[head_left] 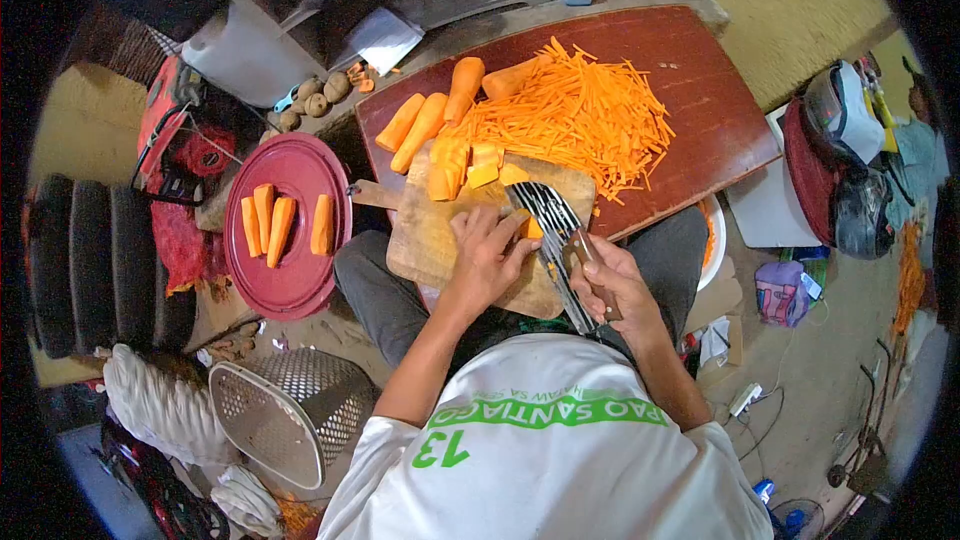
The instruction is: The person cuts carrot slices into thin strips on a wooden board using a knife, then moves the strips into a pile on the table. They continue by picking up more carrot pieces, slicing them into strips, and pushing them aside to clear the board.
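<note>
My right hand (615,285) is closed around the brown wooden handle of a knife (548,225). Its broad blade, streaked dark and light, stands over the wooden cutting board (425,240). On the board, my left hand (488,252) presses its bent fingers on a short carrot piece (530,227), right beside the blade. Cut carrot chunks (450,168) lie at the board's far edge, just past my left hand. Behind them is a large heap of carrot sticks (590,120), with several peeled whole carrots (420,130) to its left.
The board rests at the near edge of a red-brown table (700,70). At left, a round red lid (290,155) bears several carrot pieces (265,220). A perforated basket (290,410) stands at lower left. Potatoes (315,100) lie behind the lid. A white tub (715,240) sits by my right knee.
</note>
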Demonstrator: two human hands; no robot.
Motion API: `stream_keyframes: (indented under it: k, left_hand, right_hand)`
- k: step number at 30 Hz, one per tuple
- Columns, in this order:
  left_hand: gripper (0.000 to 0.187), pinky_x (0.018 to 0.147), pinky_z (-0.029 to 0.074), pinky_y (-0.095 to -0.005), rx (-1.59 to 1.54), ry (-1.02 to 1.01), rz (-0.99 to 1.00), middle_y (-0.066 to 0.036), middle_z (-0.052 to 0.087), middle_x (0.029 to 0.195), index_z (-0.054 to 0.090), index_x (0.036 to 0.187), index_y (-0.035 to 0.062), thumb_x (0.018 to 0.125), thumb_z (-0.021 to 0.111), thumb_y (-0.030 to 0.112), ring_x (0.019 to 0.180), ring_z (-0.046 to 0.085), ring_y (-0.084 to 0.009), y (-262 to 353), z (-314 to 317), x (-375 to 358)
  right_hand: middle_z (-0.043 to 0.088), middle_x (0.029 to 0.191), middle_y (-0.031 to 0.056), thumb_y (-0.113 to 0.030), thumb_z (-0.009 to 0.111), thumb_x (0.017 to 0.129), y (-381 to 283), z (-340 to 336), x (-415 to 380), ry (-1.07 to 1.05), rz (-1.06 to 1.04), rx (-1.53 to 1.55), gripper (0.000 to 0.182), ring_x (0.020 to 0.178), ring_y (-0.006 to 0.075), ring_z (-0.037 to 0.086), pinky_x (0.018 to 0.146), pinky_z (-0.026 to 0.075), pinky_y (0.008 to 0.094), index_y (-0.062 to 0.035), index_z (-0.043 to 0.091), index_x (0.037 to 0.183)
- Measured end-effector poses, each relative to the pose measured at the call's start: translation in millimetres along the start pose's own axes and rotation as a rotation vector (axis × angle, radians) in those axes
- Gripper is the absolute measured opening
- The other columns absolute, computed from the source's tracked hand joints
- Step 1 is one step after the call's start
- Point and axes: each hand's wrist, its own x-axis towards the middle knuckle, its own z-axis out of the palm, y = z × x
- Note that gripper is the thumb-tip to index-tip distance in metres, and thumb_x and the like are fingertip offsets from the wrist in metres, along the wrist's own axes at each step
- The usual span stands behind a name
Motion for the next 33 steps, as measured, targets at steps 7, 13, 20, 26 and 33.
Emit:
stream_keyframes:
  k: [7, 13, 20, 26, 33]
  left_hand:
    - [0.034, 0.092, 0.038, -0.0444, -0.050, 0.052, -0.094, -0.011, 0.063, 0.094, 0.078, 0.113, 0.0051, 0.083, 0.089, 0.018, 0.097, 0.060, -0.0314, -12.0, -18.7, -19.5]
    - [0.027, 0.090, 0.038, -0.0436, -0.048, 0.026, -0.161, -0.010, 0.060, 0.091, 0.077, 0.109, 0.0046, 0.083, 0.084, 0.008, 0.093, 0.058, -0.0315, -14.3, -10.3, -30.2]
    - [0.025, 0.091, 0.039, -0.0475, 0.122, -0.023, -0.036, -0.013, 0.060, 0.100, 0.078, 0.109, 0.0050, 0.086, 0.083, 0.012, 0.099, 0.057, -0.0333, -6.7, -9.5, -31.5]
    - [0.026, 0.095, 0.039, -0.0502, 0.151, -0.041, -0.027, -0.013, 0.060, 0.107, 0.076, 0.112, 0.0056, 0.089, 0.081, 0.016, 0.105, 0.056, -0.0347, 3.5, -6.6, -33.5]
    - [0.029, 0.096, 0.038, -0.0539, 0.218, -0.112, -0.001, -0.016, 0.058, 0.115, 0.074, 0.114, 0.0068, 0.089, 0.079, 0.020, 0.110, 0.054, -0.0373, 5.6, -8.2, -32.1]
  right_hand:
    - [0.058, 0.076, -0.0002, -0.028, 0.073, 0.103, 3.1, 11.7, 10.7, -0.097, 0.103, -0.106, 0.061, 0.048, 0.0034, 0.048, 0.041, 0.038, 0.0194, 0.0056, 0.050, 0.149]
    - [0.059, 0.081, -0.0034, -0.020, 0.070, 0.104, 1.8, 10.9, 2.3, -0.012, 0.053, -0.507, 0.061, 0.054, 0.0039, 0.049, 0.047, 0.042, 0.0225, 0.0012, 0.050, 0.158]
    - [0.063, 0.093, -0.0005, -0.020, 0.062, 0.109, -16.3, 11.1, -8.5, 0.001, 0.075, -0.796, 0.056, 0.061, 0.0045, 0.051, 0.054, 0.045, 0.0237, 0.0005, 0.050, 0.159]
    - [0.069, 0.100, 0.0134, -0.021, 0.060, 0.108, -18.7, 13.3, -2.3, -0.175, -0.198, -1.169, 0.052, 0.077, 0.0236, 0.066, 0.070, 0.054, 0.0373, 0.0007, 0.052, 0.155]
    - [0.071, 0.122, 0.0270, -0.020, 0.059, 0.108, -25.2, 29.9, -16.2, -0.130, -0.070, -1.491, 0.056, 0.109, 0.0460, 0.071, 0.088, 0.058, 0.0532, -0.0019, 0.044, 0.158]
